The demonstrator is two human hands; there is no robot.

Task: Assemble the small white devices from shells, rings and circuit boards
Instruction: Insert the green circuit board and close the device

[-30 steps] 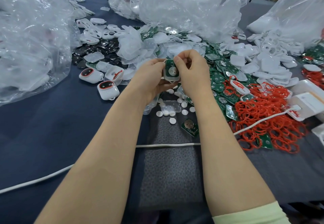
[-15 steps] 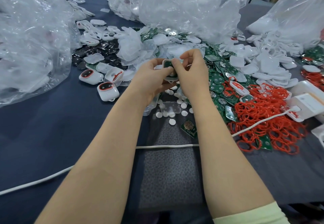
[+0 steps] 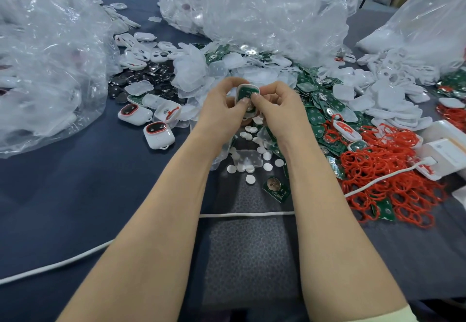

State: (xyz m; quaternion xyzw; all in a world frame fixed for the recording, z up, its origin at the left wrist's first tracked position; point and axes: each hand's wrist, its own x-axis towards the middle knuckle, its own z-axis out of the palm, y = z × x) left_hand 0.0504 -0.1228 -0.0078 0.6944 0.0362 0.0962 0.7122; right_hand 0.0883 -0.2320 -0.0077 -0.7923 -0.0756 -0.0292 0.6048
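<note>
Both hands hold one white shell (image 3: 247, 89) with a green circuit board seated in it, lifted above the middle of the table. My left hand (image 3: 224, 106) grips its left side, and my right hand (image 3: 278, 105) grips the right side, both thumbs pressing on the board. Two finished white devices with red rings (image 3: 158, 135) lie to the left, with an open shell beside them. Loose green boards (image 3: 317, 117), red rings (image 3: 385, 170) and white shells (image 3: 393, 92) are heaped to the right.
Big clear plastic bags stand at the left (image 3: 48, 64), back centre (image 3: 252, 11) and back right (image 3: 423, 24). A white cable (image 3: 247, 213) crosses the dark blue cloth near me. Small white discs (image 3: 252, 168), a single board (image 3: 276, 186) and a white box (image 3: 446, 152) lie nearby.
Both hands shifted their grip on the shell. The thumbs now press on the lower part of the board, and the shell has tilted slightly.
</note>
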